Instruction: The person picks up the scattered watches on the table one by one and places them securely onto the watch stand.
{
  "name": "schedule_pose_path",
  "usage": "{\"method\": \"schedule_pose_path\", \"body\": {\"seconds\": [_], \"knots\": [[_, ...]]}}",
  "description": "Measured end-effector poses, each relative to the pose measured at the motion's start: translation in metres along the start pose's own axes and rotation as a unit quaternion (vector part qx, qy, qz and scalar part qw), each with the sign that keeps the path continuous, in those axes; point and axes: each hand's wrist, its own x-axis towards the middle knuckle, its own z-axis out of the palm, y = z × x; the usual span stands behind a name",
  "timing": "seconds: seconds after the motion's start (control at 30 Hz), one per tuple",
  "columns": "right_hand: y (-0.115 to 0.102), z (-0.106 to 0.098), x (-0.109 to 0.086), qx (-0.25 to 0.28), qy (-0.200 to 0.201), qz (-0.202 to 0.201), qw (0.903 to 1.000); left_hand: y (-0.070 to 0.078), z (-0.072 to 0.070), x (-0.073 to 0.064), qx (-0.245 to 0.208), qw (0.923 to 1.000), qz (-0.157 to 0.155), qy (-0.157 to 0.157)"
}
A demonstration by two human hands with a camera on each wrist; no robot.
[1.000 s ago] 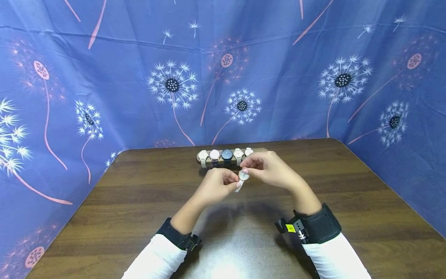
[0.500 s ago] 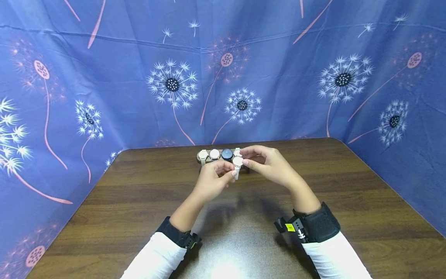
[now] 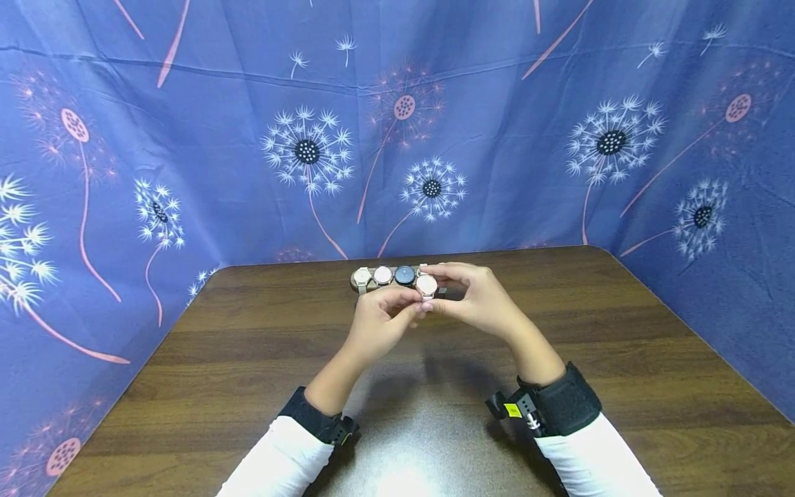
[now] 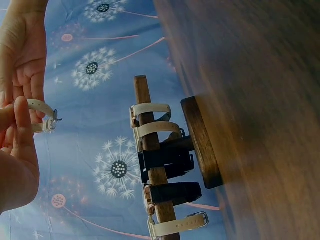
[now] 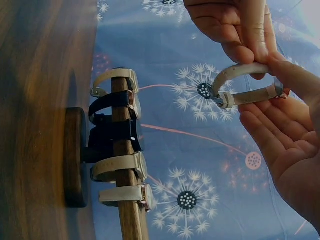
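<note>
My left hand (image 3: 380,321) and right hand (image 3: 481,297) meet at a wristwatch (image 3: 426,286) with a pale face, held up in front of a row of watches. My left thumb and fingers pinch it at its lower side in the head view. The right hand's thumb and fingers hold it from the other side. In the right wrist view the watch's light strap (image 5: 242,72) makes a buckled loop between left hand (image 5: 232,27) and right hand (image 5: 295,145). The buckle (image 4: 54,121) hangs below the fingers in the left wrist view.
A wooden watch stand (image 5: 131,220) bears several watches with cream and dark straps, behind the hands. Its flat base (image 4: 202,145) stands on the brown wooden table (image 3: 248,359). A blue cloth with dandelions (image 3: 497,138) hangs along the table's back and sides.
The wristwatch has moved up and slightly left towards the stand, its face turning upright. Both hands moved with it, and the right thumb has shifted down to its lower side.
</note>
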Motion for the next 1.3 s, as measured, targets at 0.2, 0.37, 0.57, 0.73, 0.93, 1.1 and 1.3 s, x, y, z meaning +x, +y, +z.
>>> {"method": "schedule_pose_path", "body": {"seconds": [0.2,0.37,0.57,0.73,0.93,1.1,1.3], "knots": [[0.001,-0.003,0.001,-0.032,0.009,-0.017,0.9993,-0.002,0.000,0.001,-0.015,0.9997,0.021,-0.001],[0.004,-0.010,0.000,-0.031,0.021,-0.001,0.9993,0.000,-0.007,0.003,0.027,0.9996,-0.004,-0.001],[0.014,-0.027,-0.002,0.004,0.036,0.049,0.9981,-0.003,-0.032,0.008,0.099,0.9948,-0.025,0.001],[0.030,-0.049,-0.009,0.000,0.057,0.095,0.9939,-0.013,-0.058,0.013,0.100,0.9932,-0.061,0.006],[0.051,-0.076,-0.023,0.022,0.083,0.135,0.9871,-0.028,-0.085,0.017,-0.003,0.9790,-0.192,0.068],[0.072,-0.093,-0.033,0.027,0.113,0.173,0.9781,-0.039,-0.104,0.021,-0.035,0.9516,-0.283,0.113],[0.099,-0.092,-0.040,0.026,0.137,0.212,0.9672,-0.062,-0.115,0.018,-0.047,0.9185,-0.369,0.133]]}}
